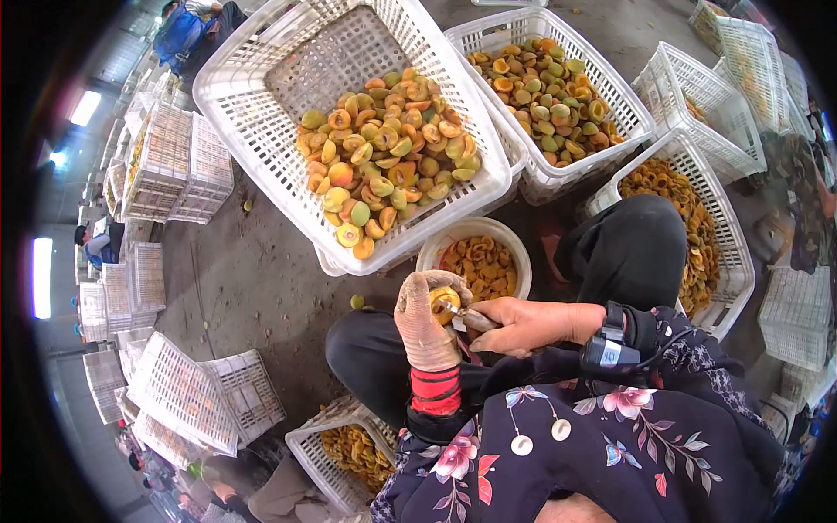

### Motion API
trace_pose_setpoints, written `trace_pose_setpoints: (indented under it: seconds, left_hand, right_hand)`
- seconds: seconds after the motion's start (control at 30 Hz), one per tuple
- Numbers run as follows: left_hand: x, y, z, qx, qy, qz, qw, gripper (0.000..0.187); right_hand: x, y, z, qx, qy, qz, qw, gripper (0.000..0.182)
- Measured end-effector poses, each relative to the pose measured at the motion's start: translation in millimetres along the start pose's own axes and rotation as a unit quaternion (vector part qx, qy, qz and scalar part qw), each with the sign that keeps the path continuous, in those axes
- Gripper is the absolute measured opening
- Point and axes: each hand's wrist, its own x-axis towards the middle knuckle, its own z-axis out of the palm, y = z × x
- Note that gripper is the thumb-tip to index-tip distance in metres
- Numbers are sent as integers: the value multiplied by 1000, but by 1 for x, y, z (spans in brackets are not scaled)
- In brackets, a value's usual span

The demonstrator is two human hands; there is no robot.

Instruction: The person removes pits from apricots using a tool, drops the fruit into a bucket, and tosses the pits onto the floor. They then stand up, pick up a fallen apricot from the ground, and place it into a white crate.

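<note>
My left hand [425,322], in a soiled glove, holds a halved yellow fruit [444,304]. In my bare right hand [532,326] is the handle of a small tool [475,320], its metal end at the cut face of the fruit. Just beyond my hands stands a round white bucket [524,268] with orange fruit pieces [479,266] in it. Farther forward, a tilted white crate [240,122] holds many halved fruits [388,157].
Another crate [641,118] of halved fruit stands at the front right. Crates of darker orange pieces stand at my right [741,261] and lower left [301,440]. Stacked crates [179,166] line the left side. Other people [187,35] sit farther off.
</note>
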Motion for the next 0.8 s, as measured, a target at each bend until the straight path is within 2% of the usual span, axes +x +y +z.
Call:
trace_pose_setpoints:
  seconds: [0.03,0.1,0.13,0.17,0.23,0.27,0.3,0.37,0.4,0.43,0.47,0.5,0.53,0.57,0.63,0.67,0.7,0.73,0.8]
  left_hand:
    - [1,0,-4,0,2,0,1000,41]
    - [6,-1,-13,80,-61,-16,995,38]
    - [8,-4,-17,154,-43,-26,987,36]
    - [8,-3,-19,154,-43,-30,987,36]
    - [12,2,-20,151,-113,-35,981,36]
    - [12,1,-18,131,-100,-28,986,39]
    - [12,-1,-14,130,-99,-25,986,39]
    - [11,-8,-4,-32,-58,-19,998,45]
    - [12,-12,-5,-49,-18,-39,998,43]
    - [16,-15,-7,-49,-18,-37,998,43]
    - [19,-18,-9,-106,4,-32,994,44]
    - [23,-20,-11,-163,26,-27,986,45]
    - [27,-18,-18,-128,37,-6,991,44]
    - [29,-18,-21,30,47,99,994,44]
    - [27,-16,-24,117,67,173,976,43]
    - [26,-17,-28,118,66,175,975,43]
    - [27,-19,-33,9,67,110,992,42]
    - [27,-19,-34,-101,66,44,992,41]
    - [20,-22,-34,-86,73,35,993,41]
  right_hand:
    - [4,10,1,0,-2,0,1000,31]
    - [16,36,4,-121,78,-196,970,31]
    - [10,29,4,-195,107,-170,960,30]
    - [5,20,4,-192,108,-168,961,30]
    - [-2,2,-1,-9,-15,0,1000,29]
    - [1,19,-9,164,-106,3,981,26]
    - [3,23,-8,160,-108,3,981,26]
    - [4,23,-2,204,-86,-31,975,23]
    - [6,21,2,78,-4,-22,997,23]
    - [11,32,5,77,-5,-23,997,23]
    - [18,48,9,-72,67,-156,983,24]
    - [22,63,10,-218,135,-282,924,25]
    - [8,42,13,-291,138,-186,928,29]
    - [9,39,8,-294,137,-188,927,29]
    - [10,41,-1,-476,211,-30,853,31]
    - [18,51,-6,-500,248,39,829,33]
    - [19,60,-12,-509,246,61,823,28]
    - [16,58,-12,-494,255,39,830,25]
    - [10,54,-10,-481,265,17,835,23]
